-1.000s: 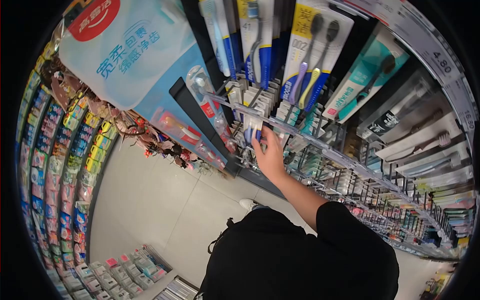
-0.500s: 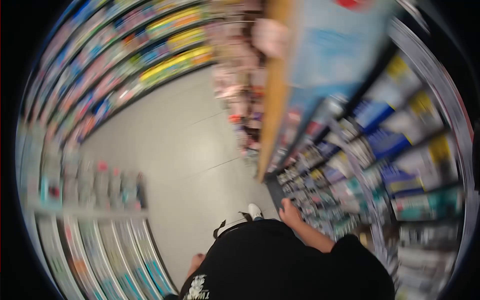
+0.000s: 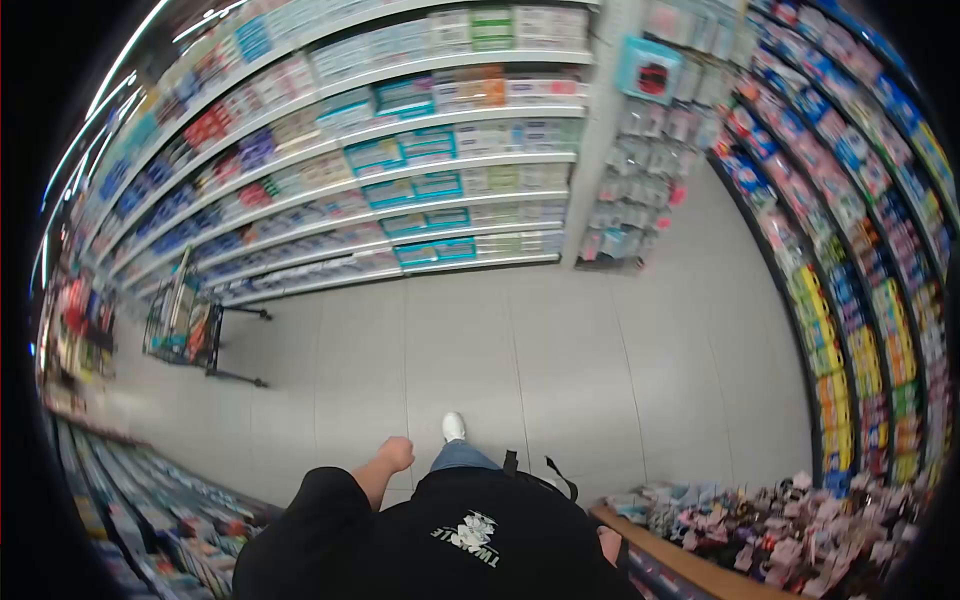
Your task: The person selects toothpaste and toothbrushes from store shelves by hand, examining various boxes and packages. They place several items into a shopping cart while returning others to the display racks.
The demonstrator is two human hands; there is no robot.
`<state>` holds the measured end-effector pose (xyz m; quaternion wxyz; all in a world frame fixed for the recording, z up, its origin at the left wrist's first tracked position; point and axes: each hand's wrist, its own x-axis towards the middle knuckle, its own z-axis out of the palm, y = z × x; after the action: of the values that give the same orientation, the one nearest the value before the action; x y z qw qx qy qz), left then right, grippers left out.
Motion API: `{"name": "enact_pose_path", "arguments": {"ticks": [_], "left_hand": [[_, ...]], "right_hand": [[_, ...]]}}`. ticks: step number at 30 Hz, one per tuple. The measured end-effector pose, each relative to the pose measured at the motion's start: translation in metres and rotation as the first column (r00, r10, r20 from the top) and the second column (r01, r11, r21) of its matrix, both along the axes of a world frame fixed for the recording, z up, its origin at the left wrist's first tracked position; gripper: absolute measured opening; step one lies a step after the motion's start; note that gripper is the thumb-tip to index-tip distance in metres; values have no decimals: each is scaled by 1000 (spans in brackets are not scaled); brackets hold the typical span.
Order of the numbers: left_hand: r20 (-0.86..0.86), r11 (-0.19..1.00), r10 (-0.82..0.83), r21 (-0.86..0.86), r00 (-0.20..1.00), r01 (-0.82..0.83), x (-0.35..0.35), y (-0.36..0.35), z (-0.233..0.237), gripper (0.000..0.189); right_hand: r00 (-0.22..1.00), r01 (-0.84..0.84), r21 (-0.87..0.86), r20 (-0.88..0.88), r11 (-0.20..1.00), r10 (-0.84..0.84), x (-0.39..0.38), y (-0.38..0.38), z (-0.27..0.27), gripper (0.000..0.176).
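Note:
My left hand point(image 3: 397, 453) is held out in front of my body over the grey floor, its fingers curled in and nothing showing in them. At my right side, my right hand point(image 3: 610, 545) is mostly hidden behind my black shirt point(image 3: 400, 550), so its fingers do not show. It is close to the wooden edge point(image 3: 670, 555) of a display. One white shoe point(image 3: 453, 426) shows on the floor ahead of me.
Long white shelves point(image 3: 480, 185) of boxed goods run across the front. A shopping cart point(image 3: 185, 325) stands at the left. Hanging packets point(image 3: 640, 190) cover the shelf end. Colourful packages fill a curved-looking shelf point(image 3: 850, 300) on the right, and small pink items point(image 3: 800, 520) lie at lower right.
My view has swung left, from the aisle corner to the long shelves and the cart. My left hand is now further forward, and my right hand has dropped back beside my body.

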<state>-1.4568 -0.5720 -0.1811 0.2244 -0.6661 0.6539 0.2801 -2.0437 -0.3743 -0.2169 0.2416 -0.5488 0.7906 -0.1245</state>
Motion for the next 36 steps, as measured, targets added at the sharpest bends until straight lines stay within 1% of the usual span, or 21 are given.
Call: {"name": "enact_pose_path", "arguments": {"ticks": [1, 3, 5, 6, 8, 9, 11, 12, 14, 15, 17, 19, 20, 22, 24, 27, 30, 33, 36], "left_hand": [[36, 998, 31, 46, 999, -33, 21, 26, -16, 32], [-13, 978, -106, 181, 994, 106, 63, 78, -52, 38], [-94, 930, 80, 366, 992, -40, 85, 122, -67, 44], [-94, 916, 167, 382, 981, -120, 90, 136, -72, 46], [-85, 865, 342, 419, 936, -278, 103, 158, -76, 50], [-98, 829, 465, 398, 880, -393, 110, 164, -74, 50], [-129, 717, 673, 358, 728, -599, 126, 165, -73, 50], [-128, 677, 719, 348, 683, -648, 135, 160, -75, 50], [-122, 589, 801, 336, 586, -735, 153, 157, -81, 50], [-115, 575, 812, 328, 573, -749, 162, 154, -90, 50], [-100, 550, 830, 307, 549, -776, 182, 142, -110, 49], [-108, 606, 790, 296, 604, -739, 199, 115, -105, 47], [-107, 636, 764, 290, 636, -715, 207, 94, -100, 46], [-230, 686, 727, 241, 647, -686, 220, 50, -88, 44], [-353, 718, 677, 123, 646, -685, 232, 9, -78, 42], [-549, 670, 614, -17, 567, -742, 246, -28, -58, 42], [-521, 571, 718, 62, 461, -819, 257, -42, -61, 43], [-323, 553, 812, 160, 486, -818, 261, -39, -93, 42], [-217, 668, 742, 319, 634, -673, 275, -44, -102, 44]], "right_hand": [[996, 9, -25, 86, 1000, -7, -9, -25, 17, 20], [987, -100, -56, -129, 993, 92, -17, -76, 30, 19], [975, -124, -76, -195, 989, 107, -6, -136, 61, 22], [967, -141, -85, -225, 986, 119, 4, -165, 77, 23], [973, -157, -185, -195, 970, 120, 31, -220, 92, 23], [977, -161, -233, -176, 959, 122, 50, -247, 100, 23], [981, -174, -235, -128, 956, 147, 103, -294, 130, 29], [982, -177, -236, -104, 955, 157, 133, -316, 142, 32], [952, -307, -261, -93, 915, 293, 189, -354, 156, 35], [929, -369, -272, -90, 889, 358, 211, -369, 161, 37], [887, -462, -163, -110, 872, 449, 244, -401, 155, 36], [833, -547, -46, -126, 836, 538, 279, -434, 143, 35], [806, -580, 18, -136, 815, 576, 283, -445, 126, 36], [743, -634, 176, -128, 753, 657, 276, -462, 92, 38], [673, -673, 346, -81, 654, 735, 270, -473, 62, 43], [716, -572, 600, 32, 560, 697, 281, -487, 69, 45], [771, -520, 591, 13, 617, 637, 289, -506, 82, 42], [888, -337, 635, -30, 695, 459, 307, -540, 91, 36], [872, -374, 617, -20, 692, 490, 329, -594, 90, 34]]}}
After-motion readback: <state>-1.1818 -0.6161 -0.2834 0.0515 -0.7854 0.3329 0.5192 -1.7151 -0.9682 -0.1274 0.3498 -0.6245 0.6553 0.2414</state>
